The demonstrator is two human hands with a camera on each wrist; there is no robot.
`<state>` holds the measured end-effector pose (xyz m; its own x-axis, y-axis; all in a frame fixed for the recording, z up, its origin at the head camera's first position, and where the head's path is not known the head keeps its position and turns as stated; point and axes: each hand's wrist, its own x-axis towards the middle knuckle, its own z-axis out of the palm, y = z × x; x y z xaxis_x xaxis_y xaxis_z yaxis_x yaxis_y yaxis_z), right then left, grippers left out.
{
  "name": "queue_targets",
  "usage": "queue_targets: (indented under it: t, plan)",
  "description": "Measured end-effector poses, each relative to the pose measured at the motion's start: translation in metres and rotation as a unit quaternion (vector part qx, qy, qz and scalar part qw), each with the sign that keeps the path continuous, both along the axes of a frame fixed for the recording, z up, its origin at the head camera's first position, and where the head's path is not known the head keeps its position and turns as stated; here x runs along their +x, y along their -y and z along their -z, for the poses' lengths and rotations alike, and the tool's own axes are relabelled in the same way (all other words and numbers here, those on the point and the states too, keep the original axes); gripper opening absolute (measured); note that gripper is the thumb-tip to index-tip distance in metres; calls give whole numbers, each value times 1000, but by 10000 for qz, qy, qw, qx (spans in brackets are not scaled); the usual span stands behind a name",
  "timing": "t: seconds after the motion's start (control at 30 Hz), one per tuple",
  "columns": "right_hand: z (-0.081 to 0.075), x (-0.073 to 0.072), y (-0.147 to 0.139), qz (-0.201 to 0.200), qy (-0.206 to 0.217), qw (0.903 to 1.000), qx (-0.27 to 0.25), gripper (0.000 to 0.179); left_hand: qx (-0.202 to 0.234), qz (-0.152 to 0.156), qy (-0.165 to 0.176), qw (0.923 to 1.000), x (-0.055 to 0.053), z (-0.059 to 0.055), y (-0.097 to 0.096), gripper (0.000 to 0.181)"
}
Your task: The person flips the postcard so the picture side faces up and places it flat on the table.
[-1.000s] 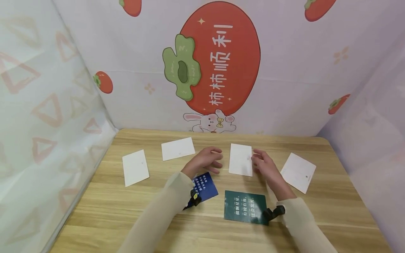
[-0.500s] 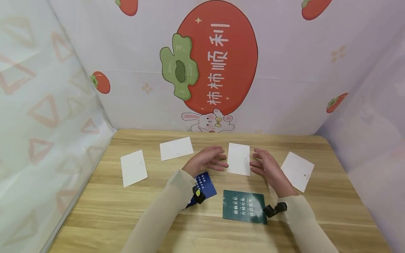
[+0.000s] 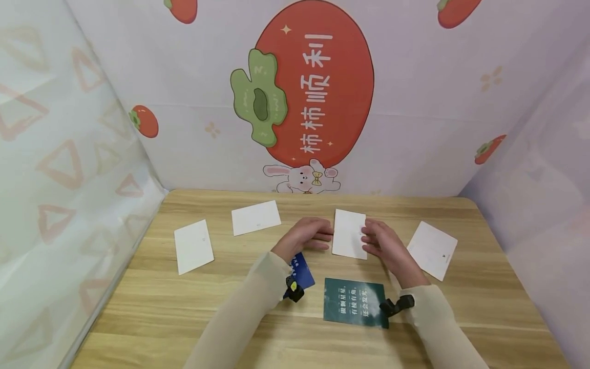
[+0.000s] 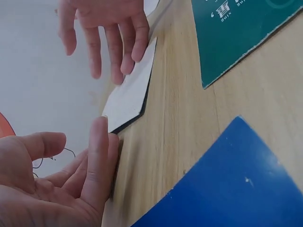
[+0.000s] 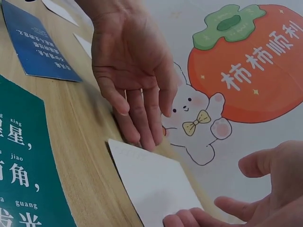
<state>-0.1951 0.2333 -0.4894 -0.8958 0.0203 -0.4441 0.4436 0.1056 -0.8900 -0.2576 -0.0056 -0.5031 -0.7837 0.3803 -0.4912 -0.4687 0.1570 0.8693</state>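
Observation:
A white card lies between the two hands near the back of the wooden table, its face bare but for a small faint mark. At its left edge are the fingertips of my left hand, fingers lightly bent. My right hand has its fingertips at the right edge, slightly over the card. In the left wrist view a dark shadow runs along the card's near edge; whether it is lifted cannot be told. A blue card with white writing is partly hidden under the left wrist. A green card lies in front.
Two more white cards lie at the left, one upright card and one sideways card. Another white card lies right of the right hand. A printed cloth stands behind the table, close to the middle card.
Both hands have drawn in to the sides of the middle white card, and the left fingers are less spread. That card has shifted slightly right. The other cards stay in place.

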Motion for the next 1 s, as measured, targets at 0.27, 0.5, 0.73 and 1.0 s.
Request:
queue_targets:
  t: [0.27,0.5,0.73,1.0]
  plan:
    - [1,0,2,101,71,9999,-97,66,100,-74,-174,9998,2,6,-6,39]
    - [2,-1,4,52,-13,10000,-12,66,-47,118,-835,9964,7,10,-14,43]
    - [6,0,4,127,-100,9996,238,65,-72,23,-956,9954,9,13,-15,47]
    - [9,1,2,145,-432,9973,579,66,293,-97,-758,9966,5,16,-6,49]
